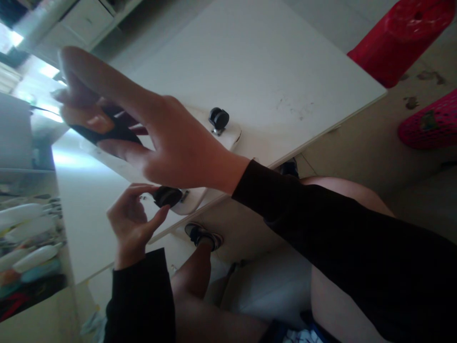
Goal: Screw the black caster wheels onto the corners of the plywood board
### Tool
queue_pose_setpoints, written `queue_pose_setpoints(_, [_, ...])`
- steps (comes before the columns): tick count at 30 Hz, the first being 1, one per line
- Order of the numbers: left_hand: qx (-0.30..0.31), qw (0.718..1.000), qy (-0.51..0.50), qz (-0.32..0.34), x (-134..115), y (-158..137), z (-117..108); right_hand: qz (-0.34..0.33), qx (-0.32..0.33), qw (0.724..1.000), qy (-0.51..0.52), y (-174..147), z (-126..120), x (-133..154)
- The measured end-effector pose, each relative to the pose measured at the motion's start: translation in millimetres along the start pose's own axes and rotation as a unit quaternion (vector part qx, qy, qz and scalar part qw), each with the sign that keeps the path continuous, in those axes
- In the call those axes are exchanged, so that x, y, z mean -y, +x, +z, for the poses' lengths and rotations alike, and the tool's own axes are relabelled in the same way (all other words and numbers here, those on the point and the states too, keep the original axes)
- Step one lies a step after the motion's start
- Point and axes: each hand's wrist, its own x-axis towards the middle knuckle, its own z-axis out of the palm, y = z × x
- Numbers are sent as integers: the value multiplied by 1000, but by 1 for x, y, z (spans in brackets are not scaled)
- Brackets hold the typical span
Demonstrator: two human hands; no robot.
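Observation:
My right hand (178,143) reaches in from the right across the table. Its fingers curl round a black object (124,127) with an orange-looking part; its kind is mostly hidden by the fingers. Lower down, my left hand (134,216) pinches a black caster wheel (168,196) between thumb and fingers. That caster sits at the near corner of a white panel (228,138) with rounded corners, lying on the white table. A second black caster (218,118) stands upright at another corner of the panel. My right forearm and hand cover the panel's middle.
The white table (257,52) has faint dark smudges on its right part. A red plastic stool (389,43) and a pink perforated basket (428,121) stand on the floor at right. Bottles (32,228) crowd the left side. My legs (200,267) are below the table edge.

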Motion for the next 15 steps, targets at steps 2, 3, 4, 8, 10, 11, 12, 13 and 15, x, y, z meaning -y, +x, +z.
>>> queue_pose_setpoints(2, [-21, 999, -27, -9, -2, 0, 1, -16, -3, 1000, -8, 0, 0, -5])
queue_pose_setpoints(3, [-24, 999, -36, -12, -3, 0, 1, -25, -12, 1000, -7, 0, 2, -7])
queue_pose_setpoints(4, [-23, 999, -40, -14, -3, 0, 2, -33, -21, 999, 0, 1, 4, -9])
queue_pose_setpoints(8, [-23, 998, -56, -9, -6, 1, 3, -20, -46, 999, 21, 5, 11, -12])
queue_pose_setpoints(10, [-26, 998, -59, -6, -6, 2, 3, -12, -43, 999, 22, 5, 12, -13])
queue_pose_setpoints(11, [-29, 998, -61, -4, -6, 2, 3, -19, -46, 999, 21, 5, 12, -13])
queue_pose_setpoints(12, [-31, 997, -64, -1, -6, 2, 3, -27, -51, 998, 18, 4, 14, -14])
queue_pose_setpoints(13, [-32, 997, -69, 3, -6, 2, 4, -28, -67, 997, 11, 4, 17, -15])
queue_pose_setpoints(15, [-33, 996, -77, 13, -7, 3, 4, -10, -104, 995, -6, 3, 26, -17])
